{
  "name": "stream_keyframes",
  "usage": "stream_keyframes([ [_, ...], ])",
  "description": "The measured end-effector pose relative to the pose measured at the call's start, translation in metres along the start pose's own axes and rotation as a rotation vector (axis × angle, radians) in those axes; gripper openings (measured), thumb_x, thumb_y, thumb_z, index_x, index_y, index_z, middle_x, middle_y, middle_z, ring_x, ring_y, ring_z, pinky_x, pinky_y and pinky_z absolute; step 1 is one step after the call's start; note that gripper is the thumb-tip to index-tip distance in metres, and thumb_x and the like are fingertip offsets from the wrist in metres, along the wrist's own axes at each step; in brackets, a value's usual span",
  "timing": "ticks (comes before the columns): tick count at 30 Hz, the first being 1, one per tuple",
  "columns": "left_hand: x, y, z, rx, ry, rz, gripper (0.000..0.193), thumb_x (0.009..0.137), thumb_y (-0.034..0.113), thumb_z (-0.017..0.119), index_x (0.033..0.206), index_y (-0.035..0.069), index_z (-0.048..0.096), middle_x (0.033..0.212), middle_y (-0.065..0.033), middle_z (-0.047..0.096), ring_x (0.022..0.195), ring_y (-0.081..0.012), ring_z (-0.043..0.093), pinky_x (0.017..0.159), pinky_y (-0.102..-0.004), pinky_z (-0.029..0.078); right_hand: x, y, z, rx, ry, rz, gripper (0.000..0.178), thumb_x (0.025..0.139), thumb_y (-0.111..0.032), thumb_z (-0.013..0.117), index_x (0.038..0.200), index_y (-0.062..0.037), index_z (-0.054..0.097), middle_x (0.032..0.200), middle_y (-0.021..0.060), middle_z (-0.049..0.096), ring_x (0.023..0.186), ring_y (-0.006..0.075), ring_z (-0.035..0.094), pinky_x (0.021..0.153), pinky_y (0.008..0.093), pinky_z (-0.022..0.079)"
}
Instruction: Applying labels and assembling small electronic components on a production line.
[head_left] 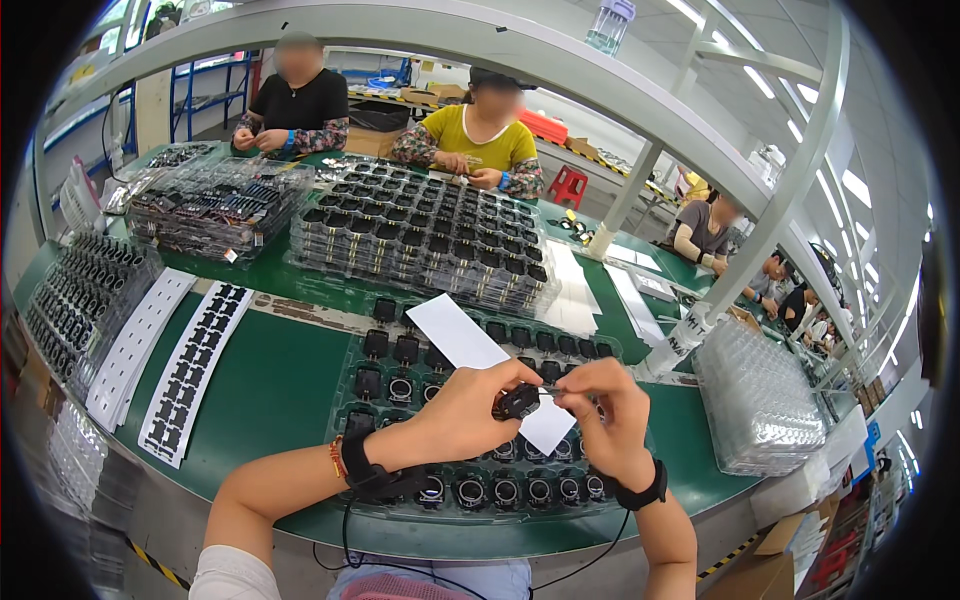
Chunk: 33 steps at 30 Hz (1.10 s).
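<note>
My left hand (468, 408) is closed on a small black plastic housing (519, 402), held up over the table. Close by on its right, my right hand (612, 408) pinches with thumb and fingertips at the housing's edge; a thin sliver shows there, too small to name. Below both hands lies a clear plastic tray (420, 508) with rows of black housings, and those nearest me show round silvery rings (470, 491). A white paper strip (456, 330) lies across the tray, partly hidden by my hands; its lower end shows between my wrists. Black bands circle both wrists.
Stacked trays of black parts (430, 240) stand beyond, with more trays (90, 290) at left. White sheets with black pieces (195, 370) lie on the green table (250, 400). Empty clear trays (760, 390) are piled at right. A metal shelf post (780, 220) rises there. Several people sit across.
</note>
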<state>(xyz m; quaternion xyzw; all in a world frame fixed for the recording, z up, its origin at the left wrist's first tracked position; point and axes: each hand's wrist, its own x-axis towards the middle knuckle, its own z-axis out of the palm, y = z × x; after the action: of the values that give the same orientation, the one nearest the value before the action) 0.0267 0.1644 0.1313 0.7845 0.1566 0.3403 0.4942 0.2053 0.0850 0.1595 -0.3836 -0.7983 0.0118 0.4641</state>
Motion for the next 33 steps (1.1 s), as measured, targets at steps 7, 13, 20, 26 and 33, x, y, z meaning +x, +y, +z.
stream_keyframes([
  [7, 0.001, 0.000, -0.002, 0.082, -0.118, -0.012, 0.039, 0.076, -0.003, 0.060, 0.114, -0.002, 0.051, 0.099, -0.0107, 0.063, 0.089, -0.0127, 0.061, 0.077, -0.0249, 0.050, -0.003, 0.009, -0.005, 0.378, 0.080, 0.301, 0.013, 0.083, 0.007, 0.057, 0.093, 0.0001, 0.053, 0.087, 0.0124, 0.058, 0.072, 0.0150, 0.060, 0.064, 0.0243, 0.050],
  [13, 0.005, -0.005, -0.005, -0.465, -0.009, -0.230, 0.032, 0.083, -0.002, 0.056, 0.114, -0.001, 0.051, 0.102, -0.0104, 0.063, 0.088, -0.0138, 0.061, 0.074, -0.0258, 0.051, -0.007, -0.009, 0.002, -0.130, 0.020, -0.016, 0.017, 0.075, 0.011, 0.058, 0.087, -0.0007, 0.056, 0.083, 0.0124, 0.061, 0.072, 0.0190, 0.062, 0.062, 0.0254, 0.050],
  [20, 0.009, -0.013, -0.006, -0.533, 0.013, -0.218, 0.027, 0.087, 0.000, 0.053, 0.114, 0.000, 0.051, 0.104, -0.0113, 0.062, 0.085, -0.0153, 0.063, 0.069, -0.0260, 0.052, 0.001, -0.011, -0.003, -0.193, -0.030, -0.268, 0.023, 0.069, 0.014, 0.057, 0.087, -0.0010, 0.056, 0.084, 0.0105, 0.063, 0.074, 0.0223, 0.061, 0.064, 0.0287, 0.049],
  [26, 0.010, -0.016, -0.009, -0.463, 0.041, -0.216, 0.025, 0.086, -0.002, 0.053, 0.111, 0.000, 0.052, 0.104, -0.0110, 0.063, 0.083, -0.0162, 0.064, 0.066, -0.0244, 0.051, 0.016, 0.100, -0.146, -0.530, 0.754, 0.040, 0.010, 0.086, -0.001, 0.053, 0.096, -0.0023, 0.053, 0.096, 0.0084, 0.056, 0.079, 0.0143, 0.054, 0.071, 0.0256, 0.045],
  [33, 0.011, -0.014, -0.010, -0.450, 0.001, -0.218, 0.026, 0.085, -0.002, 0.054, 0.111, 0.000, 0.052, 0.104, -0.0111, 0.063, 0.083, -0.0160, 0.064, 0.066, -0.0246, 0.051, -0.025, 0.153, -0.221, -0.911, 0.757, 0.364, 0.016, 0.081, -0.006, 0.062, 0.092, -0.0003, 0.052, 0.076, 0.0116, 0.060, 0.067, 0.0255, 0.059, 0.064, 0.0352, 0.047],
])
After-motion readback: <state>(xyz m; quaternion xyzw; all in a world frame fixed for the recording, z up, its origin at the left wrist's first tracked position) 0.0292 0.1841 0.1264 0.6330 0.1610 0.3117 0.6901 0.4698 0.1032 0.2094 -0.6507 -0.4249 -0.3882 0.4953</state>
